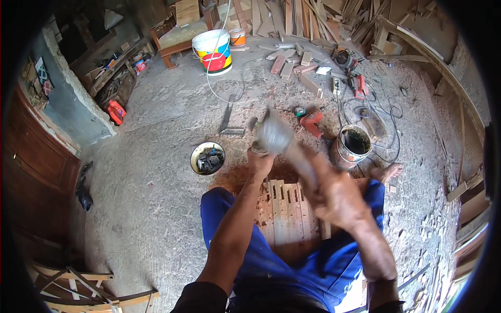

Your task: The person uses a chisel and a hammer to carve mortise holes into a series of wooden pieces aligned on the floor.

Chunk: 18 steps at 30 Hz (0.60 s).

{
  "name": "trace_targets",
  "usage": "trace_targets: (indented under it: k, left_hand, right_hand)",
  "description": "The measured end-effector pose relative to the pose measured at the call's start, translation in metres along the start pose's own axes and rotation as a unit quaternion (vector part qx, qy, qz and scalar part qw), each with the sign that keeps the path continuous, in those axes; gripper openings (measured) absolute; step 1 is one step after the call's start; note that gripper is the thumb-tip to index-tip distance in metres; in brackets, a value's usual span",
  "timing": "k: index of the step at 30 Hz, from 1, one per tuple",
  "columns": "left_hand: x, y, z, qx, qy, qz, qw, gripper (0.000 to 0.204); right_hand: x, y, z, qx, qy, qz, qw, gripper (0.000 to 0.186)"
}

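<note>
My right hand (342, 201) is closed round the handle of a hammer (275, 134), smeared by motion, with a greyish head and a brown handle. The hammer head is in front of the top of my left hand (260, 163). That hand is closed in a fist; whatever it grips is hidden behind the hammer head. Between my legs in blue trousers lies a row of narrow wooden pieces (280, 211) side by side. Dark slots are cut near their far ends, and reddish wood chips are scattered around them.
A small pot (207, 158) of dark bits stands left of my hands. On the right are a dirty bucket (355, 143), a red power tool (311, 123) and looping cables. Farther off stand a colourful paint bucket (212, 51) and stacked planks (292, 18). A wooden door (39, 167) is at left.
</note>
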<state>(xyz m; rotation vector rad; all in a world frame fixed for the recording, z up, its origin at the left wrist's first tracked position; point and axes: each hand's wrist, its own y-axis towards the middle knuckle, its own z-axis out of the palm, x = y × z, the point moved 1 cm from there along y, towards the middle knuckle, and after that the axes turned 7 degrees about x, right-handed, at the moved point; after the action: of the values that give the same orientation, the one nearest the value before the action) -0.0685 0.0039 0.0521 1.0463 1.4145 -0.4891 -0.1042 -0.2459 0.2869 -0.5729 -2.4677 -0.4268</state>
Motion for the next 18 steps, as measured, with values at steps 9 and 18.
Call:
trace_targets:
  k: [9,18]
  left_hand:
    - [0.000,-0.029,0.017,-0.074,-0.057,0.041,0.995,0.012]
    - [-0.013,-0.042,0.018,0.069,-0.038,0.145,0.986,0.031]
  right_hand:
    - [-0.001,0.044,-0.021,-0.142,-0.040,-0.060,0.987,0.062]
    - [-0.037,-0.020,0.049,0.131,-0.050,0.117,0.983,0.079]
